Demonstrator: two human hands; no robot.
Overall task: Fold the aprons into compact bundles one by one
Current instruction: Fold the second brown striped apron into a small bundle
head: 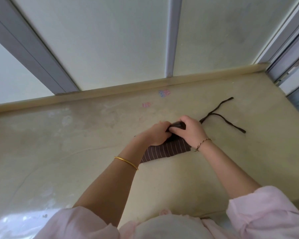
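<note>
A dark brown apron with thin white stripes lies as a narrow folded strip on the beige table. Its far end is rolled into a dark bundle under both hands. My left hand grips the roll from the left side. My right hand curls over it from the right and top. Two dark apron ties trail from the roll to the right across the table. Part of the roll is hidden by my fingers.
A raised beige ledge runs along the table's far edge under frosted window panels. Small pink and blue stickers are stuck near the ledge. The table's right edge drops off near a door frame.
</note>
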